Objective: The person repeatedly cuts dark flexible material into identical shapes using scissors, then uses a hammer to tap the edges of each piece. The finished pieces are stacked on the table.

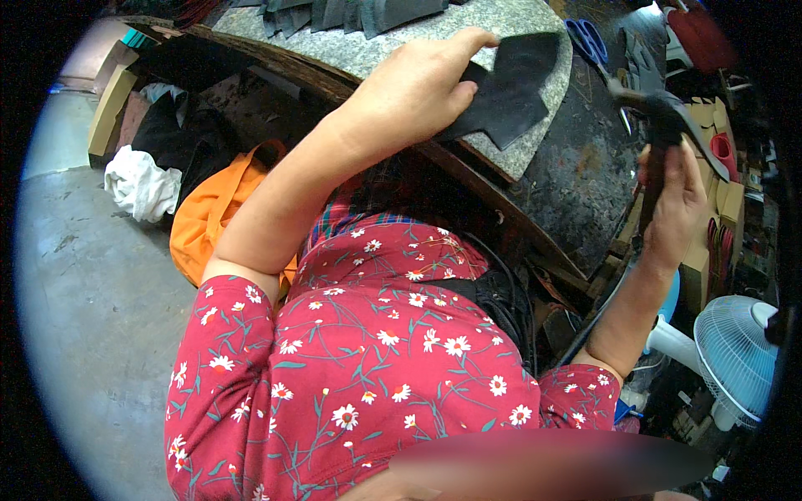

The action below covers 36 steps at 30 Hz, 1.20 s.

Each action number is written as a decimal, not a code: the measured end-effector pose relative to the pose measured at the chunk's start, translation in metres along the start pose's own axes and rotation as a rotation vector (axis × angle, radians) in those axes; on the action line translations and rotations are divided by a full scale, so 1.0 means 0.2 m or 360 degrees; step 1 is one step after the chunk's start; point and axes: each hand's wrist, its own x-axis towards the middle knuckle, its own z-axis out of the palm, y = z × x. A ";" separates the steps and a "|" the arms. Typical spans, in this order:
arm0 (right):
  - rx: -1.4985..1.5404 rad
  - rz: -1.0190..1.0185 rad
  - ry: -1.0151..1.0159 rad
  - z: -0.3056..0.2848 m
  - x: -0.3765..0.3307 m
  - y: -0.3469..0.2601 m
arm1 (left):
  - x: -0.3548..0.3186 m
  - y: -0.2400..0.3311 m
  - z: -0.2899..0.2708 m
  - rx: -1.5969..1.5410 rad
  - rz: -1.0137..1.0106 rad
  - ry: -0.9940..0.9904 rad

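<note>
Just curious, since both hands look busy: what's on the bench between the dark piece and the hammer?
In the head view, only bare dark worktop lies between the black cut-out piece under the left hand and the hammer in the right hand.

Packages show only at the rim. At about ten o'clock, a tan cardboard box point(109, 113) stands tilted on the floor, with a flat reddish-brown carton point(132, 117) just beside it. A pale pinkish box point(90, 54) lies above them toward eleven o'clock, a small teal packet point(136, 38) at its upper edge. At three o'clock, plain brown cartons point(720, 196) are stacked beside the desk, partly hidden. No labels, signs or screens can be made out.
</note>
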 end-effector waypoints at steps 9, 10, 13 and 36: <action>-0.1027 -0.0033 -0.0423 0.33 -0.01 -0.03 | 0.02 -0.13 -0.01 -0.0028 0.0123 -0.0244; -0.1074 -0.0263 -0.0354 0.32 0.00 -0.02 | 0.02 -0.12 -0.03 -0.0040 0.0144 -0.0265; -0.1281 -0.0528 -0.0150 0.27 0.05 -0.01 | 0.04 -0.12 -0.05 -0.0106 0.0035 -0.0358; -0.1319 -0.0395 -0.0071 0.35 0.34 0.05 | 0.05 -0.13 -0.07 -0.0266 0.0034 -0.0446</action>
